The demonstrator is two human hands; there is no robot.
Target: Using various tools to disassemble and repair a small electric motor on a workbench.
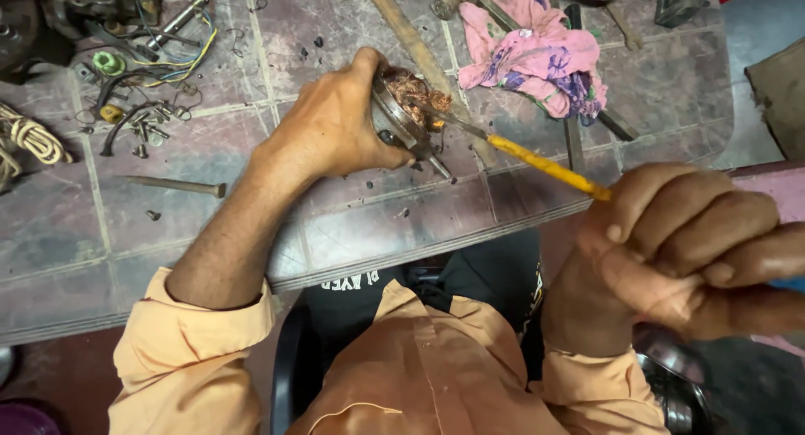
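Plainly, the tiled surface (352, 225) carries everything here, and the person sits close against its near edge. On it, beyond the hands, lies a pink flowered cloth (537, 62), a long wooden handle (411, 41) and, to the far left, loose screws and bits of wire (142, 125).

The left hand (335, 129) clamps a round motor winding (411, 108) with a metal ring around its copper coils; the fingers are wrapped tight about the ring from behind, thumb over the top, and the piece is tilted up off the surface with only its lower edge near the tiles. The right hand (688, 251) is closed in a fist on the yellow handle of a thin screwdriver (537, 160), whose tip is pressed into the copper at the face of the winding.

As I judge it, the chief risk is a slip: the tool is pushed toward the holding hand, and if the tip skids off the coil it could strike the thumb or nick the wires. The winding could also twist in the grip, since little of it rests on the surface.
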